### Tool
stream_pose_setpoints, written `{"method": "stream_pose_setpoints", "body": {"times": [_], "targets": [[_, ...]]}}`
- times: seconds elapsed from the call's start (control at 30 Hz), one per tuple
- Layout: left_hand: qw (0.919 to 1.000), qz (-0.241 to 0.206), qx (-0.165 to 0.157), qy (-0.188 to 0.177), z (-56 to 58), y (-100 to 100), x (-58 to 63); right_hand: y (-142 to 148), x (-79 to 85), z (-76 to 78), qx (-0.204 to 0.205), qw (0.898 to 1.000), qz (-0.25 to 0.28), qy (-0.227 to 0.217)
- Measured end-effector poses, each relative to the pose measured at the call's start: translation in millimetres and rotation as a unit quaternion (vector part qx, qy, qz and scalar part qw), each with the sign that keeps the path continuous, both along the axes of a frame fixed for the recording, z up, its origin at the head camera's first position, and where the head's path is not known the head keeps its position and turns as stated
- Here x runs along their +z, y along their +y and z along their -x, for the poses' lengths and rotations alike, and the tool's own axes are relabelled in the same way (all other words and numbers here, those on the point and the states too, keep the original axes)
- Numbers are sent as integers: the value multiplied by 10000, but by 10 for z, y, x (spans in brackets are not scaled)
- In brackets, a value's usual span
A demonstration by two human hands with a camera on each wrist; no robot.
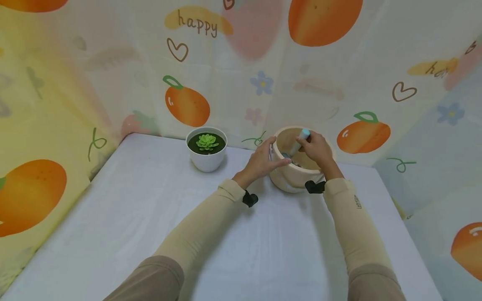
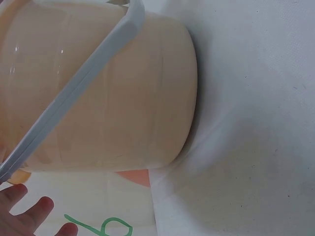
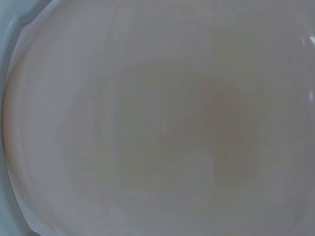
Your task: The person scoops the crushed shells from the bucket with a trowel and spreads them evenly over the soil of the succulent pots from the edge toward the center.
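A beige bucket point(image 1: 297, 177) stands upright near the back of the table, its pale grey handle point(image 2: 74, 93) slanting down across the side. At its left rim is my left hand point(image 1: 260, 162), thumb lying along the front rim. In the left wrist view the fingers point(image 2: 37, 211) are spread beside the bucket. Over the right side of the opening, my right hand point(image 1: 317, 148) grips a pale stick-like tool handle with a light-blue end point(image 1: 304, 133). It slants down into the bucket; its lower end is unclear. The bucket's wall point(image 3: 162, 123) fills the right wrist view.
A white pot point(image 1: 208, 162) holding a green succulent point(image 1: 207, 142) stands left of the bucket at the table's back edge. A white cloth covers the table point(image 1: 150, 217). Fruit-printed curtains point(image 1: 233, 92) hang close behind and at both sides.
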State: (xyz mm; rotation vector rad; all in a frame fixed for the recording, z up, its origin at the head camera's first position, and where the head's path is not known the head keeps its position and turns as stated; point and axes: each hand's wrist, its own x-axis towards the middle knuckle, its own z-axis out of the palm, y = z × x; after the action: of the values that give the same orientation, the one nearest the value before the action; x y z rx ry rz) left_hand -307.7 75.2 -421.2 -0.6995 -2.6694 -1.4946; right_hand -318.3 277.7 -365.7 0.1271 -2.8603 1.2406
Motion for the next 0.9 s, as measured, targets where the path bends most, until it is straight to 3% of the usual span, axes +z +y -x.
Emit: {"method": "stream_pose_setpoints", "body": {"times": [0.3,0.47,0.67,0.9], "targets": [[9999,106,-37,46,-17,-1,8,-3,-26,-2,-135,9974,670,-216],[9998,160,-15,66,-6,2,9,2,-14,11,-378,9968,639,-298],[9999,123,7,86,8,12,-13,10,-1,21,-764,9906,1066,-394],[9999,90,45,104,9,8,-20,6,-10,33,-818,9856,1410,-442]]}}
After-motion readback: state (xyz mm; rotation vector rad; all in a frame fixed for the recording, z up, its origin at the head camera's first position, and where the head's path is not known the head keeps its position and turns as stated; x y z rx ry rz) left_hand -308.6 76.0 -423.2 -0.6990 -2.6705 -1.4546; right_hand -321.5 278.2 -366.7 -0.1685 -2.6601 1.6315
